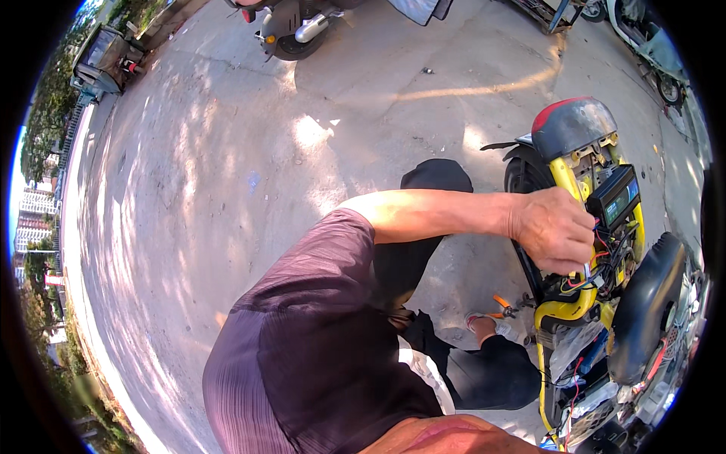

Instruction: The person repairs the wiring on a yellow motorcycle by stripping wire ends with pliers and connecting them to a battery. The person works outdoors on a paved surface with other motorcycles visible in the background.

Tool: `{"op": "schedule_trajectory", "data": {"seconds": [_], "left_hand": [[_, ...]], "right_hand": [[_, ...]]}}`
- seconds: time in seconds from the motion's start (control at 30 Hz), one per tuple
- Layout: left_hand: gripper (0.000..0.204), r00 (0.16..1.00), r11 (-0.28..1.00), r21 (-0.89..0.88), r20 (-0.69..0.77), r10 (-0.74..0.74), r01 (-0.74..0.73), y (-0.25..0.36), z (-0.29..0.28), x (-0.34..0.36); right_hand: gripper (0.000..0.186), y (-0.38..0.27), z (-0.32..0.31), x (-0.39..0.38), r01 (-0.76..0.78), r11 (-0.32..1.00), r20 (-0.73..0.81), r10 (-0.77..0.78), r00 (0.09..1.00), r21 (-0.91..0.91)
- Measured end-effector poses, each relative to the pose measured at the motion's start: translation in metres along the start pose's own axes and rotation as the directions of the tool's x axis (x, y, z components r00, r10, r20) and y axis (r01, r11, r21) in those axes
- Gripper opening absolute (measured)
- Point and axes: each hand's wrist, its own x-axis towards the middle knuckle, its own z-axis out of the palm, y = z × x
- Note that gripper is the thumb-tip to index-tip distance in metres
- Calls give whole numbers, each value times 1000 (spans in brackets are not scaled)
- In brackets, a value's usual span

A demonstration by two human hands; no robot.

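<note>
My left arm reaches across to a yellow-framed electric scooter (pixel 566 178) on the right. The left hand (pixel 556 231) is closed, its fingers curled down over the exposed wires (pixel 603 253) in the frame. A small pale piece shows under the fingertips; what it is I cannot make out. Beside the knuckles sits a black box (pixel 614 195) with a small coloured screen. Red, black and yellow wires run below it. A grey-and-red rear cover (pixel 575 125) tops the frame's far end. My right hand is out of view.
Orange-handled pliers (pixel 501 303) lie on the ground beside my foot (pixel 482 325). A black scooter seat (pixel 646 310) stands at the right, among loose cables and parts. Another scooter (pixel 299 30) is parked at the top, and a three-wheeled vehicle (pixel 106 60) at the far left.
</note>
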Motion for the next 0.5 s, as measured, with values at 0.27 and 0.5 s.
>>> {"op": "schedule_trajectory", "data": {"seconds": [0.27, 0.5], "left_hand": [[14, 715, 901, -354, 560, 419, -250, 96, 104, -60], [27, 42, 938, -167, 986, 162, 305, 67, 103, -107]], "right_hand": [[39, -284, -86, -162, -556, 576, 781, -268, 565, 599], [47, -424, -38, -200, -619, 644, 712, -677, -187, 449]]}}
